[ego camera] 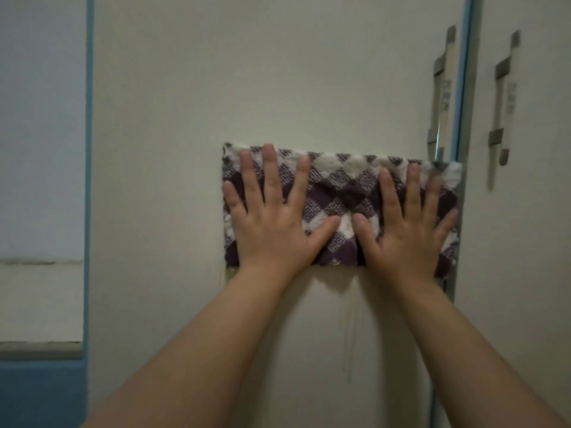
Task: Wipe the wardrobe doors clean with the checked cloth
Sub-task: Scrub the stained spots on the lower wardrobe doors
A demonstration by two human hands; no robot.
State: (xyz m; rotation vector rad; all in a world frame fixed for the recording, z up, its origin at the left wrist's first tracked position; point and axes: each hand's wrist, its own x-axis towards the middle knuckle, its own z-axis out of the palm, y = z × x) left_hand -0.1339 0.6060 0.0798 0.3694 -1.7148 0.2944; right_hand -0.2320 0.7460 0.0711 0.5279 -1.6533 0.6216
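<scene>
So here we've got the folded purple-and-white checked cloth [340, 186] laid flat against the cream-coloured flat wardrobe door [247, 88], sitting towards the door's right side. Its right end reaches the door's edge, just under the lower end of the long brushed-metal bar handle [440, 97].

Both our hands are spread wide and pressing on it, not gripping anything. Our left hand [272, 217] covers the left half of the cloth, fingers straight and pointing up, with the fingertips reaching its top edge. Our right hand [404, 230] does the same on the right half. The hands sit side by side and the thumbs point at each other, with a small patch of cloth showing between them.

Below the cloth there are some faint vertical drip streaks [349, 329] on the door. Next door over is a second cream door [540, 242] with its own matching metal handle [503, 100]. A blue trim strip [89, 180] runs down the left edge of our door.
</scene>
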